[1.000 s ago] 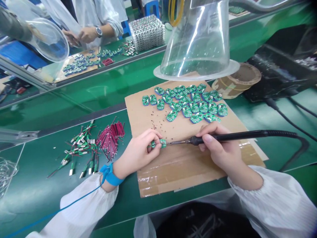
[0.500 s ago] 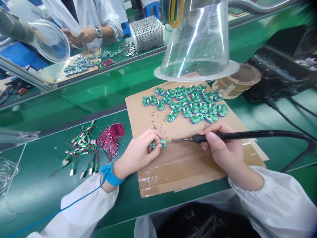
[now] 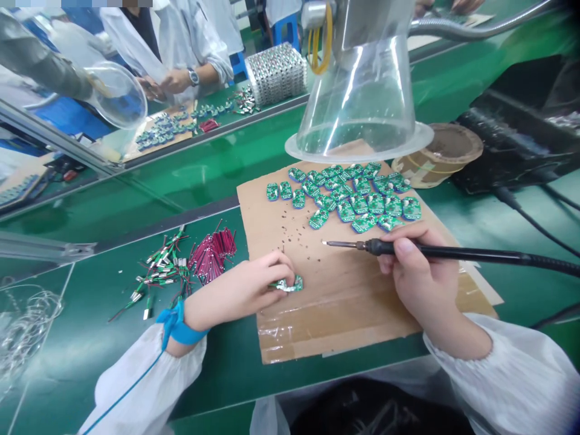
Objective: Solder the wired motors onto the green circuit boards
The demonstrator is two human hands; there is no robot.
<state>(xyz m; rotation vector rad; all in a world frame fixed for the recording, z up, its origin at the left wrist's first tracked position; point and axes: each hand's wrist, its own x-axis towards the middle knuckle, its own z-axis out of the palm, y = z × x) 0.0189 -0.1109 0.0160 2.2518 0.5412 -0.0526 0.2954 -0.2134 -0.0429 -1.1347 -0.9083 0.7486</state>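
My left hand (image 3: 260,279), with a blue strap round the wrist, is closed on a small green circuit board (image 3: 296,284) lying low over the cardboard sheet (image 3: 344,308). Fingers cover part of that board. Held like a pen in my right hand (image 3: 423,266) is a black soldering iron (image 3: 371,246). Its metal tip points left, above the cardboard and apart from the board. Several finished-looking green boards (image 3: 347,210) with blue undersides lie grouped on the far half of the sheet. Dark specks are scattered between them and my left hand.
Left of the cardboard lie red wires (image 3: 212,257) and small metal parts with green leads (image 3: 158,269). A clear fume hood (image 3: 357,121) hangs over the boards. Behind it stand a round tub (image 3: 437,157) and a black case (image 3: 512,121). Across the divider, a co-worker's hands (image 3: 176,80) work.
The soldering iron's tip has drawn back from the board, up and to the right. My left fingers have shifted on the board, which is now turned differently. The view has moved slightly.
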